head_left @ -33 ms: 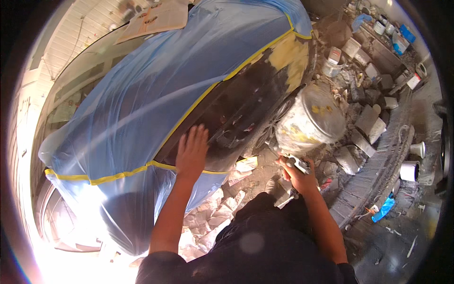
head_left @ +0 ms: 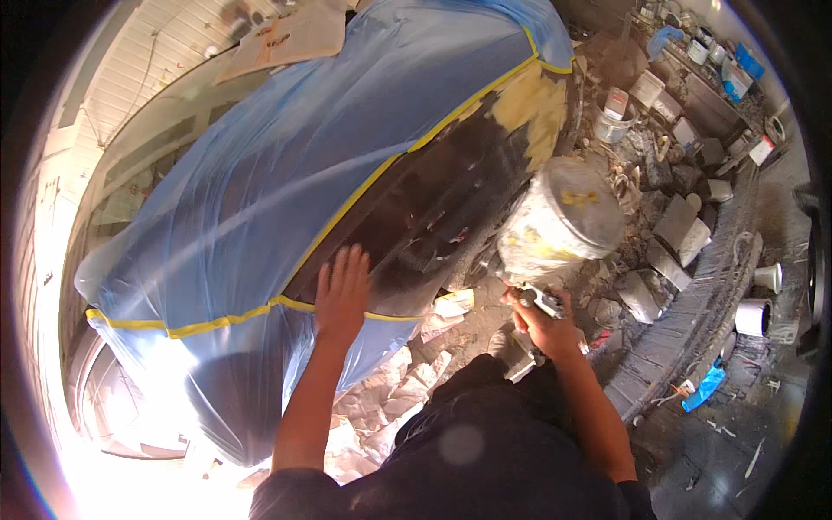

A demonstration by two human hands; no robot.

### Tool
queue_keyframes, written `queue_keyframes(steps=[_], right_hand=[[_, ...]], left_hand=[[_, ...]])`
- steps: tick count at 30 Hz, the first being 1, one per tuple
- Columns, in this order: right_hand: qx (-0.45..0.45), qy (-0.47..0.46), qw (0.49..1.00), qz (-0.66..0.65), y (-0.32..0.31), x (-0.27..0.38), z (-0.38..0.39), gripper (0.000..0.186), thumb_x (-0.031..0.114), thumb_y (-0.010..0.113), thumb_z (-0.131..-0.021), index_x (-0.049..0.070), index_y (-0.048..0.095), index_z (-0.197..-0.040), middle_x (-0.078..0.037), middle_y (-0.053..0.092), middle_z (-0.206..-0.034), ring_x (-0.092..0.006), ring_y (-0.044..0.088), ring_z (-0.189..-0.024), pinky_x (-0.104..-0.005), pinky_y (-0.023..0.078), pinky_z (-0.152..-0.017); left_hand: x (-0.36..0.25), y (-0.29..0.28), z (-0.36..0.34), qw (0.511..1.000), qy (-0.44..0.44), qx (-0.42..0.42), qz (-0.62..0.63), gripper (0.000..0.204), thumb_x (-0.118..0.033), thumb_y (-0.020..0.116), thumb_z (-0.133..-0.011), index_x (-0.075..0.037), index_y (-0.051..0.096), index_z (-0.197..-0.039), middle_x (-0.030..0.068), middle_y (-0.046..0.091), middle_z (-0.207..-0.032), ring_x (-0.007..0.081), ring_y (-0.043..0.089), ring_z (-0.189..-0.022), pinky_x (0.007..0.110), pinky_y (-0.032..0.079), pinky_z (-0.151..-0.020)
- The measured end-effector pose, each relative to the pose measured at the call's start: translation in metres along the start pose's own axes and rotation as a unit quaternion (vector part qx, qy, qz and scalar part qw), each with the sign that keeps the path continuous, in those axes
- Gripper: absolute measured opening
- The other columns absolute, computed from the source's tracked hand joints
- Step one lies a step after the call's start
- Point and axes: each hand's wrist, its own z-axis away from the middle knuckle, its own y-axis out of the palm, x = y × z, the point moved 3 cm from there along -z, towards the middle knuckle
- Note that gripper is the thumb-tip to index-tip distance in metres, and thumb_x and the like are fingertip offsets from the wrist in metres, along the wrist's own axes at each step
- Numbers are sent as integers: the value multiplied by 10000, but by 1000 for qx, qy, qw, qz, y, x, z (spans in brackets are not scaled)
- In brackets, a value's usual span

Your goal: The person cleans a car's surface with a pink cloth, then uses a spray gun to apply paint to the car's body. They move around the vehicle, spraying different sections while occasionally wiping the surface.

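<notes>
My left hand (head_left: 344,293) lies flat, fingers stretched, on the dark bare panel (head_left: 390,225) of a car. Blue plastic sheeting (head_left: 286,156) covers the bodywork around it, edged with yellow tape (head_left: 347,208). Low on the right, my right hand (head_left: 546,328) is wrapped round a silver and black air gun (head_left: 542,302); its grip is mostly hidden by the fingers. Just beyond the gun stands a white bucket (head_left: 546,212) with yellow smears and a covered top. Yellowish filler (head_left: 533,104) coats the panel's far end.
Crumpled paper (head_left: 381,416) lies on the floor near my legs. Cans, blocks and dusty scraps (head_left: 680,221) crowd the right side beside a dark ridged strip (head_left: 667,338). A blue wrapper (head_left: 706,387) lies farther right. A sheet of card (head_left: 290,39) rests on the car.
My left hand has slid slightly toward me and to the left over the panel. My right hand keeps its hold on the air gun, and the bucket appears slightly farther left.
</notes>
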Motion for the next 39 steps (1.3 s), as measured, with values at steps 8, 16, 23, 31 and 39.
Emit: queue_keyframes(steps=[8,16,23,31,39], right_hand=[[29,22,999,-6,-26,-8,-1,119,110,735,-1048,5,792,-1055,-29,673,-702,-114,590,-573,-296,460,-546],[-67,194,977,-50,-68,-24,10,205,202,799,-1017,11,752,-957,1,669,-688,-88,605,-579,-296,458,-537],[-76,112,990,-32,-80,-35,-2,284,251,799,-1016,36,700,-858,9,615,-614,-82,563,-546,-322,439,-531],[-77,170,978,-92,-66,-33,21,216,214,803,-1012,22,737,-939,7,626,-652,-83,576,-558,-302,441,-521],[-86,151,979,-108,-64,-46,29,174,169,788,-1017,19,733,-949,9,642,-690,-70,566,-567,-285,432,-534]], left_hand=[[-24,-29,-105,992,69,95,46,679,-383,605,-1098,-34,432,-1655,142,323,-1784,308,263,-1666,531,222,-1346],[-77,-27,-211,985,156,65,-20,661,-350,469,-1149,-58,316,-1722,78,266,-1815,245,205,-1684,471,177,-1365],[-19,-8,-36,838,431,170,-287,799,-454,549,-1096,-44,288,-1730,107,221,-1829,247,171,-1694,414,89,-1382],[-38,-54,-132,898,370,172,-164,867,-456,594,-1067,64,296,-1693,182,243,-1809,294,199,-1688,402,101,-1383],[-4,-53,-17,817,438,266,-264,817,-445,535,-1083,119,363,-1649,234,235,-1801,339,165,-1694,461,67,-1390]])
